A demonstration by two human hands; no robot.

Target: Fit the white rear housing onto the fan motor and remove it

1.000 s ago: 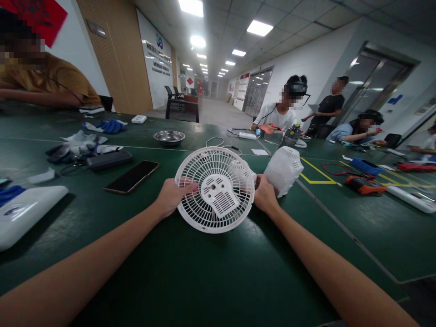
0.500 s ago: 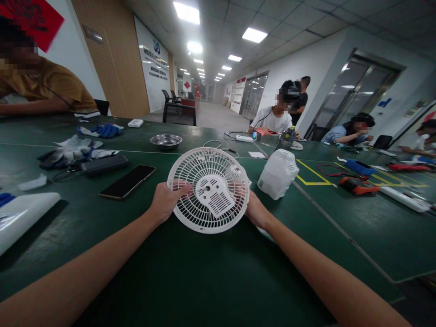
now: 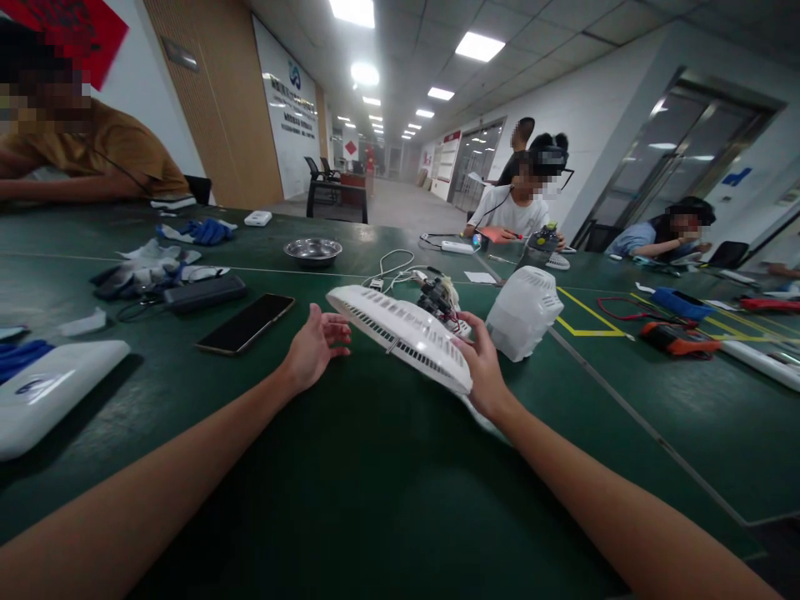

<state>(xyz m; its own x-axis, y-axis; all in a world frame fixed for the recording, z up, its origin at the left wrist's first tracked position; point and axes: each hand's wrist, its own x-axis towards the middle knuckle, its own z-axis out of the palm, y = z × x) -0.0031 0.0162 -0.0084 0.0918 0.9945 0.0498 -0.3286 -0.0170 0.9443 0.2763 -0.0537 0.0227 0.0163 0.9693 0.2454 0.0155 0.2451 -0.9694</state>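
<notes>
A round white fan grille (image 3: 400, 333) hangs tilted nearly flat above the green table (image 3: 350, 500). My right hand (image 3: 484, 367) grips its near right rim. My left hand (image 3: 316, 346) is off the grille, fingers spread, just left of its rim. Behind the grille lies a small motor with wires (image 3: 437, 298). A white fan housing (image 3: 522, 311) stands to the right of it.
A black phone (image 3: 243, 323), a dark case (image 3: 203, 293), gloves (image 3: 147, 267) and a white box (image 3: 50, 393) lie to the left. A steel bowl (image 3: 312, 250) sits farther back. Tools and cables (image 3: 675, 337) lie to the right. Other people sit around the table.
The grille has tipped from facing me to nearly flat. My left hand has let go of its rim and opened. The motor and wires behind it have come into view.
</notes>
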